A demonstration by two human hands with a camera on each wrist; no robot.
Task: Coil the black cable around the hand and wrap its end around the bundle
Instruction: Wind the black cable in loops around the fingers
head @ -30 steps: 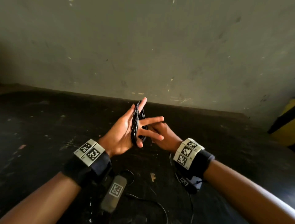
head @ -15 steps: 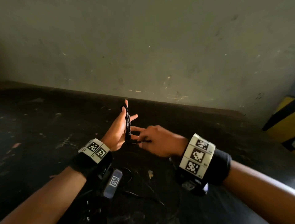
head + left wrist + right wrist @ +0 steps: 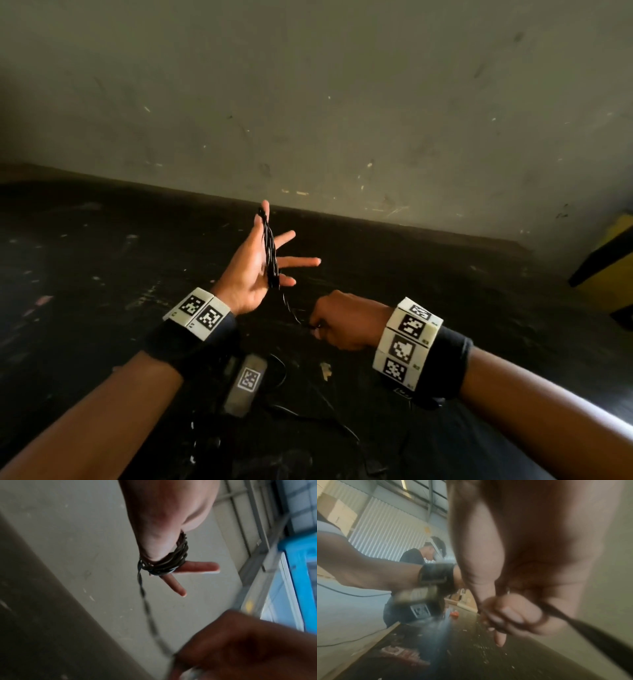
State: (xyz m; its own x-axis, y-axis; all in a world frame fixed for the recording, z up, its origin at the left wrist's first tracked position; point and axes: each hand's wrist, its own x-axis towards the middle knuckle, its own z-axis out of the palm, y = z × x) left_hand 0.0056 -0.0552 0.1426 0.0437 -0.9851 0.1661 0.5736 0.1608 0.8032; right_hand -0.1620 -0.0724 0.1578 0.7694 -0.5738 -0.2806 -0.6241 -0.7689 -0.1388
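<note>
Coiling step, near its close by the look of it. Your left hand (image 3: 251, 270) is held up, fingers splayed straight, with the black cable (image 3: 269, 251) looped in a tight bundle from fingertip to thumb. Your right hand (image 3: 346, 320), lower and apart, pinches the free tail with curled fingers; the strand runs taut-ish between them. Next move likely: carry that tail back up and turn it crosswise round the bundle's middle, keeping tension so the loops don't slip.

The cable (image 3: 268, 251) coils around the left hand (image 3: 251, 270), its end running down-right into the right hand (image 3: 346, 320).
</note>
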